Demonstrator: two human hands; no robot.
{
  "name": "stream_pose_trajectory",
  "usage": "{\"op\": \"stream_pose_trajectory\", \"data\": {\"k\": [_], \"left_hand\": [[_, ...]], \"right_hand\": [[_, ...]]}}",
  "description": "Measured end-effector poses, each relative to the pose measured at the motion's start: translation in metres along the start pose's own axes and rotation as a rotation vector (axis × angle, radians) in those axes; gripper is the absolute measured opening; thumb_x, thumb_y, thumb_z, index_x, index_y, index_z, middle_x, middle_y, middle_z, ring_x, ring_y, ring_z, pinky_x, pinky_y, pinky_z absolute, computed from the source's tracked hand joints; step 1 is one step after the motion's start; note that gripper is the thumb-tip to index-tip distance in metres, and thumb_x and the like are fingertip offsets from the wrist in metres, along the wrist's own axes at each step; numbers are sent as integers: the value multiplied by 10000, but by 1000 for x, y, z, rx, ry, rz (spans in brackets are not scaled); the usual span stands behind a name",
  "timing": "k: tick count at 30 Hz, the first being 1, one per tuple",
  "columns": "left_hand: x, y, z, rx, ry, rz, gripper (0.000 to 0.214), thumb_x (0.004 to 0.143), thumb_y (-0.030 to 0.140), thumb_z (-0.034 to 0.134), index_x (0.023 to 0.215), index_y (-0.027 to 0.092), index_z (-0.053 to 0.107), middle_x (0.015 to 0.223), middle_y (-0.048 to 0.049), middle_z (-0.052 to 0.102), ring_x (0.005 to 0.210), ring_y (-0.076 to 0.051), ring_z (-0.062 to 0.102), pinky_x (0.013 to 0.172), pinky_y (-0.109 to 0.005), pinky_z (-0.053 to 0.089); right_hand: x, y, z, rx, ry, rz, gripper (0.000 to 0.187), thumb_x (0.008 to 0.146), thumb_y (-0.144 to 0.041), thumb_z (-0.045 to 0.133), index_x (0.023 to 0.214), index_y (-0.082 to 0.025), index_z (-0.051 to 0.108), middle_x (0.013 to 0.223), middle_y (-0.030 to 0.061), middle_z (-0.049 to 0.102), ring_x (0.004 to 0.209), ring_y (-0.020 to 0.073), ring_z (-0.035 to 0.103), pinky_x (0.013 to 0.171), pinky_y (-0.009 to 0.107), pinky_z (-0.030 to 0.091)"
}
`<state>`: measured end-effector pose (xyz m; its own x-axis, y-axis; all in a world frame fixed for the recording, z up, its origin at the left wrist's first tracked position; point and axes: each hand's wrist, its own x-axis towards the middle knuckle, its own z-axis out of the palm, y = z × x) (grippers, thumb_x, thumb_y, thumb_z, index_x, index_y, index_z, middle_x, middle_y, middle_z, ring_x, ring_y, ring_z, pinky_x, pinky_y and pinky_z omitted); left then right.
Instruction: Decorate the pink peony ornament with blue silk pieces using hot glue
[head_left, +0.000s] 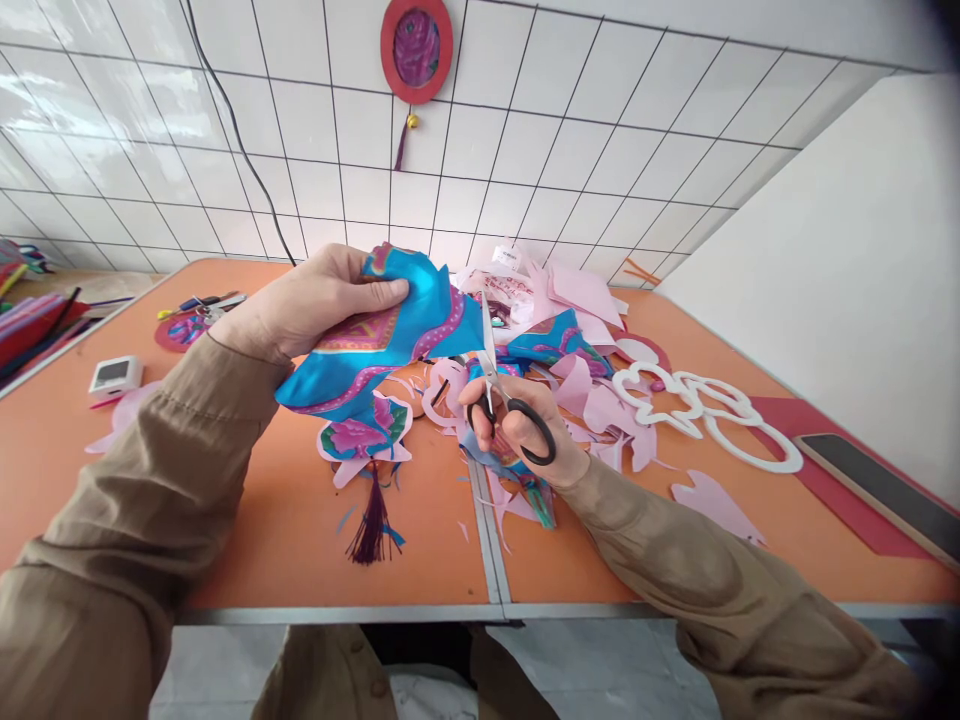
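My left hand (pixel 315 300) is closed on a piece of shiny blue fabric (pixel 405 325) with a pink and gold border, held up above the orange table (pixel 285 540). My right hand (pixel 517 425) grips black-handled scissors (pixel 499 390), blades pointing up at the fabric's lower right edge. Below the fabric lies a finished flower-shaped ornament (pixel 364 432) with a purple tassel (pixel 371 525). More blue fabric scraps (pixel 551 340) lie behind the scissors.
Pink paper cut-outs (pixel 577 295) and white foam rings (pixel 697 400) litter the table's right half. A red sheet and a dark ruler-like bar (pixel 877 490) lie far right. A small white device (pixel 114 375) and other scissors (pixel 206 303) sit left. A red oval ornament (pixel 416 48) hangs on the tiled wall.
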<state>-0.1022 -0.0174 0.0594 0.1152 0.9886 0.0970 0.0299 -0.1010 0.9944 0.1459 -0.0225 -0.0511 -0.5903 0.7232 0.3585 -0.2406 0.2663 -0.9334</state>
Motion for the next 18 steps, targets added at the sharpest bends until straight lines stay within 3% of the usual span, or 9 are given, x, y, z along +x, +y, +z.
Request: {"op": "stream_pose_trajectory", "data": {"k": [5, 10, 14, 18], "left_hand": [[-1, 4, -1, 76, -79, -42, 214, 799, 340, 764, 752, 141, 701, 740, -53, 693, 634, -163, 646, 609, -314, 547], [-5, 7, -7, 69, -140, -9, 402, 692, 458, 875, 635, 162, 608, 517, 26, 484, 474, -58, 395, 449, -232, 351], [-7, 10, -4, 42, -168, -24, 324, 631, 244, 908, 833, 142, 677, 724, -13, 660, 661, -139, 608, 620, -286, 519], [-7, 12, -1, 161, -108, -9, 186, 680, 86, 807, 793, 92, 661, 719, -16, 633, 650, -106, 595, 609, -236, 496]], "right_hand": [[-1, -7, 4, -47, 42, 38, 439, 772, -623, 719, 841, -200, 626, 565, -36, 560, 453, 117, 522, 472, 270, 444], [-1, -11, 7, -65, 58, 90, 438, 758, -603, 742, 829, -188, 618, 560, -49, 540, 404, 95, 508, 388, 218, 364], [0, -12, 9, -74, 53, 112, 380, 767, -530, 763, 810, -183, 613, 570, -47, 555, 397, 86, 512, 378, 206, 365], [0, -12, 9, -91, 48, 139, 348, 761, -472, 789, 810, -176, 612, 574, -54, 555, 395, 78, 522, 392, 203, 377]]}}
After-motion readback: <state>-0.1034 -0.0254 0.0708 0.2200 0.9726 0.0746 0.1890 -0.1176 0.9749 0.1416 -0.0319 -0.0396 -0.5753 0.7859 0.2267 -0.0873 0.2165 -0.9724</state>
